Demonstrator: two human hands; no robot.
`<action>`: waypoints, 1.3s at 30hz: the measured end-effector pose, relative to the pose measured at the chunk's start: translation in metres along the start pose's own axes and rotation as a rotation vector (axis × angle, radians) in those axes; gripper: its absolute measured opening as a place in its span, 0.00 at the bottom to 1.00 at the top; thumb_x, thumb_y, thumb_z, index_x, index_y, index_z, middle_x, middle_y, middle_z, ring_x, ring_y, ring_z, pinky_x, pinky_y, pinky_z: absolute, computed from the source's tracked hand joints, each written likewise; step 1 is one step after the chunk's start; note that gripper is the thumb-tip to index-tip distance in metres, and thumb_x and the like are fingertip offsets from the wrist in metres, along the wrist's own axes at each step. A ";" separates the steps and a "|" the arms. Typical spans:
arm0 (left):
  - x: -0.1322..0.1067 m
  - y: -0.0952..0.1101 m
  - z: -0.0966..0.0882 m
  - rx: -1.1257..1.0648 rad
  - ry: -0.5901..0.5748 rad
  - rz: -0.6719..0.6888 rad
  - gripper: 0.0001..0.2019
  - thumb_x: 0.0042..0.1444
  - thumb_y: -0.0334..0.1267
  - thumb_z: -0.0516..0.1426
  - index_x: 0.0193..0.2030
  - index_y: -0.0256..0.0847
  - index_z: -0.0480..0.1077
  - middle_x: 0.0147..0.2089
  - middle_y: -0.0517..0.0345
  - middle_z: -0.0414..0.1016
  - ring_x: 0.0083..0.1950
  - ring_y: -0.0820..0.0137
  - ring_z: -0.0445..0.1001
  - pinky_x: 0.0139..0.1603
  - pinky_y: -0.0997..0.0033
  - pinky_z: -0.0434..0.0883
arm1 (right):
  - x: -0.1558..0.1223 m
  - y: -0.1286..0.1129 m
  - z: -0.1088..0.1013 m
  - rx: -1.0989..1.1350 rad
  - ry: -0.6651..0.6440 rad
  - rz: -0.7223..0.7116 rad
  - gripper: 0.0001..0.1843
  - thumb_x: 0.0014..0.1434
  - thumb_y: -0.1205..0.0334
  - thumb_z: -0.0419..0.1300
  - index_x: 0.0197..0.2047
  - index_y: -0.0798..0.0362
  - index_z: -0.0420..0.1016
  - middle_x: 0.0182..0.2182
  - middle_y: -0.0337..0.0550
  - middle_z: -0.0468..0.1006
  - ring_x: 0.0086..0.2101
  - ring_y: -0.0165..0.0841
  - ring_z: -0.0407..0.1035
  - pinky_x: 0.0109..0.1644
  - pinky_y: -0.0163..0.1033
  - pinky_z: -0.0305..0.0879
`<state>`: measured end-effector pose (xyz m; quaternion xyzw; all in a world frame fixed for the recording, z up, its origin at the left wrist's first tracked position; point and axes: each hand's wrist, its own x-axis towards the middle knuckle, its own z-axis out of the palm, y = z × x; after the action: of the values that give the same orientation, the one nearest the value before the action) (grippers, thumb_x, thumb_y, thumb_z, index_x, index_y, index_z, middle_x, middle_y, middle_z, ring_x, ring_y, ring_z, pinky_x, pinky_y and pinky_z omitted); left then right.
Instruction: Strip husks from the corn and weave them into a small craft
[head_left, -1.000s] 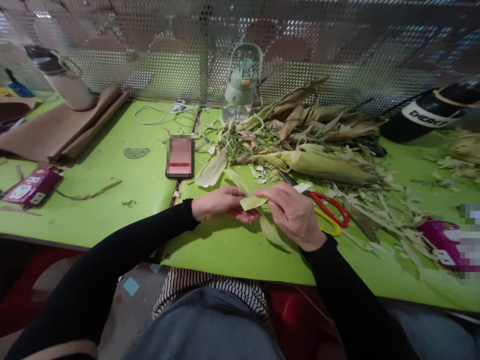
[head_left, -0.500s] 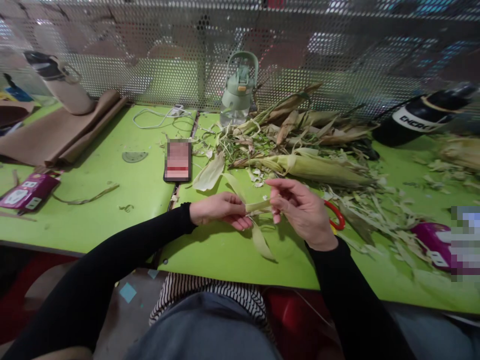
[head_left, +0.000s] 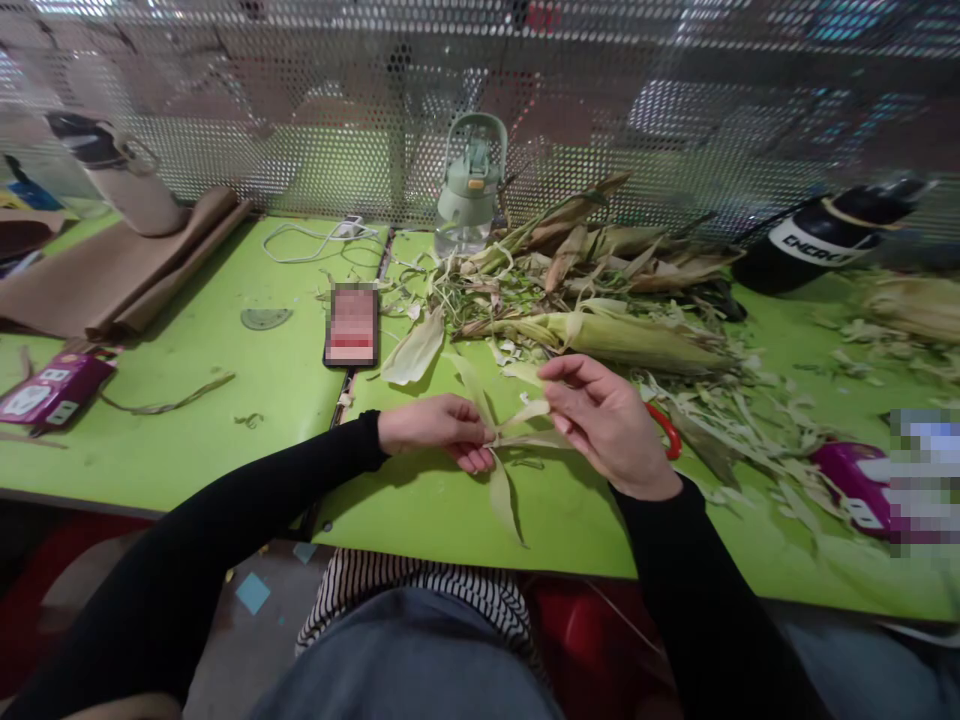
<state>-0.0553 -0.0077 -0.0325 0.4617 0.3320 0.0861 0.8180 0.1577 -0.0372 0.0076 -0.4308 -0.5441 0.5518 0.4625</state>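
Observation:
Several pale corn husk strips (head_left: 504, 495) meet at a small joined centre and spread outward from it. My left hand (head_left: 442, 430) pinches them at that centre, thumb on top. Between the thumb and fingers of my right hand (head_left: 604, 420) is a pale husk strip (head_left: 525, 412); its inner end reaches toward the centre. One strip hangs down toward the table's front edge, and another points away toward the loose husk leaf (head_left: 414, 348). Partly hidden behind my right hand lies a red scissors-like handle (head_left: 666, 430).
Behind my hands lies a heap of dry husks (head_left: 600, 250) with a husked ear (head_left: 637, 342). A phone (head_left: 351, 325), a protractor (head_left: 265, 318) and a green bottle (head_left: 466, 195) are on the green table (head_left: 420, 500). A black bottle (head_left: 825, 240) leans at right, near husk scraps.
My right hand has taken a strip out from the centre, and the strips are now spread wider apart. The lower strip hangs straighter down. My left hand stays at the centre.

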 end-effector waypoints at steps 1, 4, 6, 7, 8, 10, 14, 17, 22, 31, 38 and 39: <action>0.000 -0.001 0.000 0.010 -0.002 -0.001 0.11 0.63 0.34 0.61 0.32 0.28 0.78 0.30 0.49 0.81 0.31 0.76 0.78 0.43 0.72 0.76 | 0.000 0.000 0.001 -0.002 0.007 -0.018 0.13 0.56 0.55 0.71 0.40 0.50 0.76 0.19 0.28 0.65 0.15 0.19 0.54 0.14 0.27 0.46; 0.002 -0.004 -0.001 0.025 -0.012 0.012 0.11 0.62 0.36 0.61 0.33 0.28 0.78 0.30 0.49 0.81 0.32 0.75 0.78 0.43 0.71 0.76 | -0.001 0.002 0.001 -0.034 0.040 -0.070 0.14 0.57 0.56 0.70 0.45 0.48 0.77 0.21 0.28 0.63 0.16 0.20 0.53 0.15 0.29 0.48; 0.002 -0.005 0.000 0.025 -0.003 0.026 0.12 0.62 0.36 0.61 0.33 0.28 0.78 0.30 0.49 0.81 0.31 0.75 0.78 0.43 0.71 0.75 | -0.002 0.003 0.001 -0.092 0.057 -0.105 0.15 0.60 0.56 0.67 0.51 0.46 0.77 0.22 0.30 0.63 0.19 0.22 0.56 0.19 0.30 0.52; 0.002 -0.004 0.001 0.025 0.006 0.030 0.11 0.62 0.36 0.61 0.32 0.29 0.77 0.30 0.50 0.80 0.31 0.75 0.78 0.43 0.70 0.75 | -0.003 0.003 0.001 -0.128 0.069 -0.128 0.16 0.62 0.56 0.65 0.53 0.46 0.76 0.24 0.31 0.64 0.21 0.24 0.57 0.21 0.31 0.56; 0.002 -0.004 0.002 0.025 0.021 0.031 0.11 0.63 0.35 0.61 0.32 0.29 0.77 0.30 0.50 0.80 0.31 0.75 0.77 0.43 0.69 0.75 | -0.004 0.004 0.000 -0.165 0.081 -0.151 0.17 0.63 0.56 0.64 0.55 0.45 0.76 0.26 0.33 0.65 0.24 0.25 0.59 0.24 0.32 0.59; 0.002 -0.003 0.005 0.026 0.056 0.025 0.12 0.64 0.33 0.59 0.30 0.29 0.76 0.29 0.50 0.80 0.30 0.76 0.77 0.45 0.67 0.75 | -0.006 0.004 0.000 -0.213 0.097 -0.192 0.18 0.64 0.57 0.63 0.57 0.44 0.74 0.30 0.36 0.68 0.28 0.27 0.61 0.29 0.33 0.62; 0.002 0.000 0.009 0.006 0.121 0.034 0.12 0.65 0.30 0.57 0.30 0.29 0.76 0.30 0.51 0.80 0.29 0.76 0.76 0.45 0.66 0.76 | -0.010 0.000 0.001 -0.206 0.055 -0.188 0.16 0.65 0.57 0.60 0.56 0.45 0.72 0.25 0.32 0.61 0.22 0.26 0.55 0.24 0.34 0.56; 0.001 0.001 0.009 -0.017 0.151 0.062 0.10 0.64 0.31 0.59 0.30 0.30 0.75 0.30 0.52 0.80 0.28 0.77 0.76 0.42 0.69 0.75 | -0.013 -0.008 0.007 -0.250 0.050 -0.217 0.13 0.63 0.56 0.63 0.50 0.47 0.71 0.24 0.31 0.60 0.21 0.26 0.53 0.22 0.34 0.53; 0.001 0.003 0.008 -0.033 0.127 0.125 0.09 0.60 0.35 0.63 0.32 0.30 0.74 0.30 0.54 0.81 0.29 0.77 0.78 0.40 0.72 0.75 | -0.016 -0.014 0.018 -0.510 0.213 -0.432 0.08 0.62 0.59 0.64 0.40 0.49 0.67 0.30 0.35 0.67 0.26 0.28 0.61 0.28 0.36 0.63; 0.004 0.001 0.010 -0.015 0.176 0.129 0.10 0.64 0.31 0.58 0.31 0.31 0.73 0.29 0.53 0.80 0.28 0.77 0.76 0.42 0.67 0.76 | -0.011 -0.012 0.017 -0.910 0.249 -0.677 0.19 0.72 0.61 0.50 0.63 0.50 0.66 0.36 0.44 0.78 0.38 0.37 0.74 0.47 0.47 0.72; 0.002 -0.001 0.010 -0.057 0.117 0.136 0.09 0.63 0.31 0.59 0.31 0.31 0.74 0.30 0.51 0.81 0.29 0.77 0.78 0.40 0.71 0.77 | -0.015 -0.016 0.016 -0.800 -0.040 -0.352 0.20 0.73 0.51 0.44 0.53 0.50 0.73 0.16 0.30 0.57 0.16 0.29 0.54 0.22 0.37 0.51; 0.002 -0.002 0.010 -0.065 0.101 0.137 0.09 0.63 0.32 0.60 0.31 0.31 0.74 0.31 0.51 0.81 0.30 0.76 0.78 0.40 0.72 0.77 | -0.015 -0.014 0.017 -0.855 -0.079 -0.349 0.19 0.73 0.52 0.44 0.52 0.51 0.72 0.15 0.29 0.57 0.15 0.29 0.54 0.22 0.38 0.49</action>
<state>-0.0477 -0.0147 -0.0311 0.4516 0.3377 0.1758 0.8069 0.1449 -0.0560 0.0222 -0.4633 -0.8044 0.2081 0.3083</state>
